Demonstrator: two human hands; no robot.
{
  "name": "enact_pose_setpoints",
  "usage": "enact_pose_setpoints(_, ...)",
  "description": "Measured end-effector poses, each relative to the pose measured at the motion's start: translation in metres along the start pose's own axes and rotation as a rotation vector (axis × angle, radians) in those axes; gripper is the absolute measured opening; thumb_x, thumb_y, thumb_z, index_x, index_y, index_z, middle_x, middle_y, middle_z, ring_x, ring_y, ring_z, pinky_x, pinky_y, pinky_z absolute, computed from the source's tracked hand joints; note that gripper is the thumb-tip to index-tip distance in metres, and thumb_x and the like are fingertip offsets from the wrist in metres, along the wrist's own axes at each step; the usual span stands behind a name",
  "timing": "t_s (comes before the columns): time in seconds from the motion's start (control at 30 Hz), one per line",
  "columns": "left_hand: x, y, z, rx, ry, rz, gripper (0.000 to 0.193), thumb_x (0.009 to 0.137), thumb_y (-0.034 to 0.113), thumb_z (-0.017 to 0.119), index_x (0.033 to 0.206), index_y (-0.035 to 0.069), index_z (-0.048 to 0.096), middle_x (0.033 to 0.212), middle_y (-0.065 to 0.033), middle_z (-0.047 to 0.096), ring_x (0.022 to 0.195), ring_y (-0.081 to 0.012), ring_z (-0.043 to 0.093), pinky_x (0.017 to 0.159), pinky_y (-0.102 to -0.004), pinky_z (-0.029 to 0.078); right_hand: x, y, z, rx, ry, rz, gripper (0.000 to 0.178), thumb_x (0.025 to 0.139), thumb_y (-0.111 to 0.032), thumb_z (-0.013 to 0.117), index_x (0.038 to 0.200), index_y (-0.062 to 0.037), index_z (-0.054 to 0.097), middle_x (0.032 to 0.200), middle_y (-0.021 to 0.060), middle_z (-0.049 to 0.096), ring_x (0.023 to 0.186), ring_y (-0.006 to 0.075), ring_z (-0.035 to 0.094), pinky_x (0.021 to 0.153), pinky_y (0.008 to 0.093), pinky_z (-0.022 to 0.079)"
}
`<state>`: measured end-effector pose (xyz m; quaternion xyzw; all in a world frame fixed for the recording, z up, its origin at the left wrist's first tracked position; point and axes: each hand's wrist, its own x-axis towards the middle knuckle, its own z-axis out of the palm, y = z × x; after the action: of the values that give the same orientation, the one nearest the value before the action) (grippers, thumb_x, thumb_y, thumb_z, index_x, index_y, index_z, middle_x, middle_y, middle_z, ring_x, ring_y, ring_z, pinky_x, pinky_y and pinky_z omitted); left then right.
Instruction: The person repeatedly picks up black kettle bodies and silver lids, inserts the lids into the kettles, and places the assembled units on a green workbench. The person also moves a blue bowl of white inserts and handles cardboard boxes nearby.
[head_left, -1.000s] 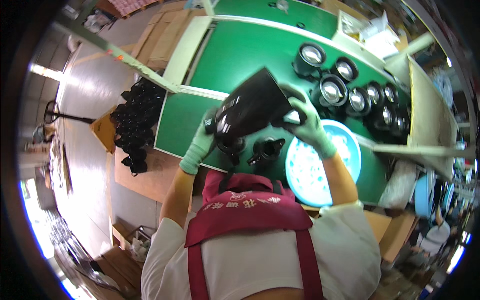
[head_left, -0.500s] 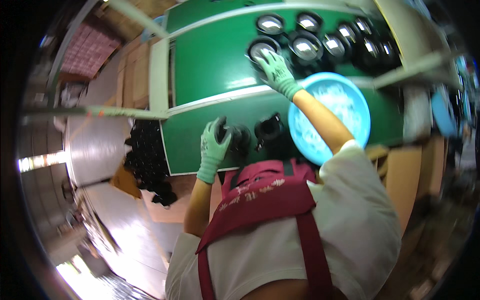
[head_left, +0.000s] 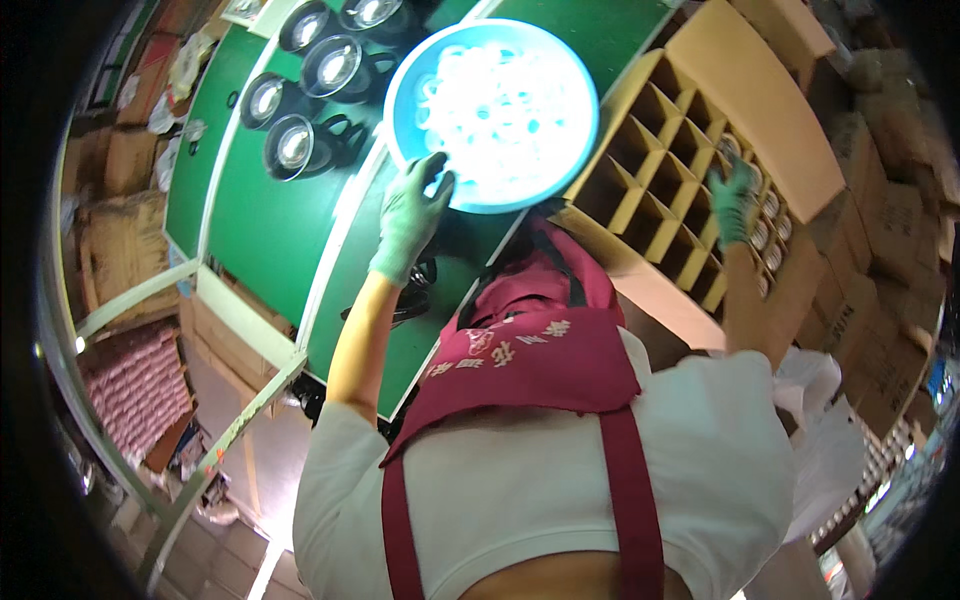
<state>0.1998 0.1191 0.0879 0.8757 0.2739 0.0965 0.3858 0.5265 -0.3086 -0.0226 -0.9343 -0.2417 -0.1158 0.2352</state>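
My left hand (head_left: 408, 215), in a green glove with dark fingertips, is beside the near left rim of a light blue basin (head_left: 394, 100). Its thumb and fingers are apart, and I see nothing between them. The basin holds many small whitish, glaring pieces, some ring-shaped. Over a divided cardboard carton (head_left: 655, 150) on the right, my gloved right hand (head_left: 735, 203) reaches down to a round, silvery-topped piece (head_left: 729, 146). Whether its fingers close on that piece is unclear. Below my left hand lies a black piece (head_left: 412, 300), partly hidden by my forearm.
Several black handled cups (head_left: 296, 146) with shiny round insides stand on the green table (head_left: 270, 215), left of the basin. More round silvery-topped pieces (head_left: 760, 235) fill the carton's right cells. Stacked cardboard boxes (head_left: 875, 240) stand farther right, and a pale metal frame (head_left: 245, 425) runs lower left.
The view has swung right, bringing the carton into sight. My right hand has left the black cups for the carton. My left hand has left a dark piece and is now by the basin.
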Motion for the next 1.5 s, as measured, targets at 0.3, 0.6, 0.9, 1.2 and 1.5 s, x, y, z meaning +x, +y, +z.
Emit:
enact_pose_setpoints(0.3,0.111,-0.035,0.165,0.698,-0.002,0.234,0.052,0.082,0.032,0.067,0.129,0.015,0.055,0.125,-0.0099,0.058,0.109,-0.0310,0.056,0.094,-0.0483,0.041,0.044,0.286,0.116,0.028,-0.585,0.482,0.068,0.075,-0.038,0.077,0.130,-0.0085,0.051,0.127,0.0224,0.058,0.119,0.0386,0.055,0.100,0.0475,0.044)
enact_pose_setpoints(0.6,0.107,-0.026,0.156,0.647,0.005,-0.010,0.022,0.081,0.032,0.070,0.095,0.017,0.072,0.099,-0.0072,0.066,0.088,-0.0265,0.064,0.085,-0.0443,0.041,0.091,0.272,0.162,-0.571,-0.809,0.474,0.094,0.068,-0.068,0.069,0.132,-0.0036,0.042,0.124,0.0271,0.059,0.112,0.0424,0.060,0.097,0.0508,0.046)
enact_pose_setpoints(0.9,0.063,-0.009,0.116,-0.543,0.111,-0.502,0.040,0.090,0.038,0.069,0.116,0.007,0.068,0.095,0.0016,0.070,0.073,-0.0028,0.052,0.058,-0.0185,0.038,0.097,0.106,0.027,-0.635,-0.364,0.251,0.090,0.059,-0.069,0.076,0.121,-0.0086,0.054,0.118,0.0190,0.063,0.107,0.0418,0.060,0.091,0.0529,0.048)
enact_pose_setpoints(1.2,0.009,0.072,0.076,-0.708,0.189,-0.284,0.030,0.094,0.021,0.064,0.117,0.002,0.066,0.101,-0.0042,0.068,0.095,-0.0096,0.061,0.084,-0.0233,0.047,0.009,-0.073,-0.054,0.736,-0.585,0.085,0.045,0.096,-0.013,0.057,0.137,-0.0007,0.045,0.136,0.0139,0.050,0.122,0.0252,0.048,0.104,0.0375,0.039)
enact_pose_setpoints(1.5,-0.064,0.089,-0.022,0.058,0.503,0.152,0.034,0.085,0.014,0.070,0.117,0.003,0.065,0.107,-0.0147,0.062,0.097,-0.0292,0.060,0.086,-0.0383,0.046,-0.026,-0.280,-0.009,1.396,-0.799,0.277,0.043,0.092,-0.017,0.053,0.131,0.0011,0.047,0.125,0.0132,0.057,0.115,0.0225,0.056,0.100,0.0371,0.044)
